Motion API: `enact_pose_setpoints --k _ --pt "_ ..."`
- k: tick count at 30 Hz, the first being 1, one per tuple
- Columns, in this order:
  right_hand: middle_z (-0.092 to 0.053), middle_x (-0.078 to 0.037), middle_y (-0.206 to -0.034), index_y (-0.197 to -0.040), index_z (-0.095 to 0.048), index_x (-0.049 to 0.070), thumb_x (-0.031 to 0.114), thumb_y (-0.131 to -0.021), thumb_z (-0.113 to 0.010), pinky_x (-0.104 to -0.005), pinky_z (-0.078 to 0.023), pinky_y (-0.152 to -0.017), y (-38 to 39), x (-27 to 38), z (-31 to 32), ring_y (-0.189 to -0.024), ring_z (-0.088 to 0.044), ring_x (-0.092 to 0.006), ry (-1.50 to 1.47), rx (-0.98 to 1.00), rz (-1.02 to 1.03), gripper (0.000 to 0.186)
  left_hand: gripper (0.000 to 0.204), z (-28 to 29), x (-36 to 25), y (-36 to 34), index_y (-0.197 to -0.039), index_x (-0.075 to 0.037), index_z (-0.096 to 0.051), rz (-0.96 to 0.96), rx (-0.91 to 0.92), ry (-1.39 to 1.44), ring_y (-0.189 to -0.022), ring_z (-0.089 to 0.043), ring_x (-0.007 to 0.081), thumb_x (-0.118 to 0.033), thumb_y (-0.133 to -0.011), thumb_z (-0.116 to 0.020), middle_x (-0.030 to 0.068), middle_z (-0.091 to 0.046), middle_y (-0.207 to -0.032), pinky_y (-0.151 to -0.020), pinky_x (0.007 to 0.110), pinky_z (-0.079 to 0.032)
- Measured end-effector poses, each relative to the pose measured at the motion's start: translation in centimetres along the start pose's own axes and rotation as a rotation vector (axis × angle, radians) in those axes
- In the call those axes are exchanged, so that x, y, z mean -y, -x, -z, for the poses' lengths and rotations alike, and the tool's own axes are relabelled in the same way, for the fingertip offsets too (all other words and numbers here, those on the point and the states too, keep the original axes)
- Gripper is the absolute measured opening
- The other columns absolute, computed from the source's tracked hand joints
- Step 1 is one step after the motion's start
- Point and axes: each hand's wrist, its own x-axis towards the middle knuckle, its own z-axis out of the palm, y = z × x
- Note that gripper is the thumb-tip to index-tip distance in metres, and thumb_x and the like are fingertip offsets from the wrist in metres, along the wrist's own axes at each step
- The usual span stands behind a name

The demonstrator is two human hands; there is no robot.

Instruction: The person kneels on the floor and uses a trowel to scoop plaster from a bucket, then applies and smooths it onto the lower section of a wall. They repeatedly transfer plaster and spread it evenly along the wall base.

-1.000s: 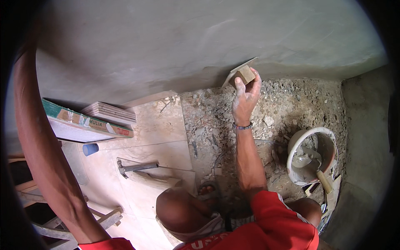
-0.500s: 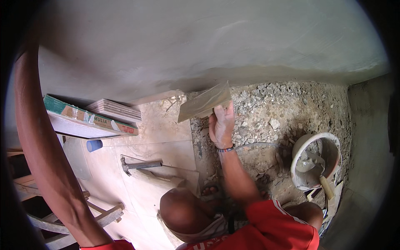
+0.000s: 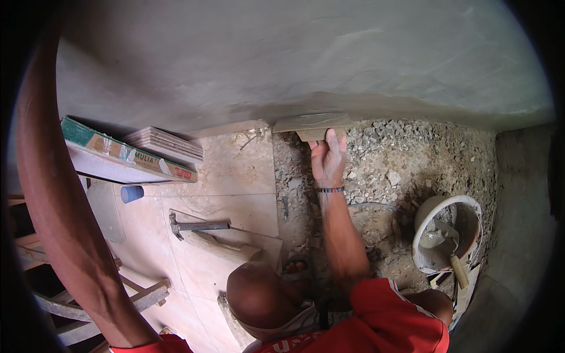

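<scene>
My right hand grips a thin, flat, grey-brown plastering float at the foot of the grey plastered wall. The float lies nearly level, its far edge at or against the damp lower strip of the wall; whether it touches cannot be made out. Fingers and thumb close on the float's near side. My left arm stretches up along the left side, and its hand is lost beyond the dark rim of the picture.
Right of my knees, a bucket holds grey mortar and a wooden-handled trowel. Rubble covers the ground below the wall. Left, on floor tiles, are a hammer, a blue cup, stacked tiles and a tile box.
My right hand has moved slightly right and up to the wall's foot. The float has turned from a steep tilt to nearly level. My left arm has shifted slightly left.
</scene>
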Motion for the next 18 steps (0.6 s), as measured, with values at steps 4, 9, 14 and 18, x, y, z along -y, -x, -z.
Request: enact_pose_setpoints --k 4,9,14,18 --pt "-0.053 -0.012 -0.117 -0.119 -0.042 0.006 0.004 -0.088 -0.059 -0.044 -0.05 -0.091 -1.1 -0.6 -1.4 -0.106 -0.056 -0.0249 0.057 -0.1 0.04 0.035 0.04 2.5 -3.9 4.2 -0.093 -0.006 -0.051 0.097 0.047 0.047 -0.095 -0.041 0.0228 -0.045 -0.087 -0.048 0.0087 -0.045 -0.096 -0.086 0.043 -0.034" --pt "-0.053 -0.012 -0.114 -0.115 -0.042 0.006 0.006 -0.09 -0.058 -0.0433 -0.052 -0.089 -1.2 1.3 -6.2 -0.105 -0.056 -0.0245 0.093 -0.128 0.051 0.03 0.039 5.5 -8.7 8.3 -0.094 -0.005 -0.051 0.212 0.118 0.098 -0.095 -0.042 0.023 -0.044 -0.087 -0.048 0.0089 -0.046 -0.096 -0.087 0.043 -0.034" --pt "-0.052 -0.011 -0.119 -0.126 -0.04 0.007 0.008 -0.089 -0.06 -0.043 -0.051 -0.09 2.6 6.7 -10.5 -0.108 -0.055 -0.0244 0.098 0.146 0.309 0.042 0.038 7.3 -12.5 11.5 -0.095 -0.005 -0.051 0.345 0.173 0.142 -0.095 -0.042 0.0231 -0.042 -0.087 -0.049 0.0091 -0.046 -0.097 -0.087 0.043 -0.035" --pt "-0.051 -0.01 -0.123 -0.13 -0.039 0.009 0.009 -0.088 -0.061 -0.046 -0.05 -0.091 2.4 7.2 -3.8 -0.112 -0.054 -0.0255 0.15 -0.013 0.153 0.047 0.038 8.7 -14.8 12.6 -0.095 -0.005 -0.051 0.423 0.209 0.174 -0.096 -0.043 0.0233 -0.041 -0.087 -0.049 0.0093 -0.047 -0.097 -0.087 0.043 -0.035"
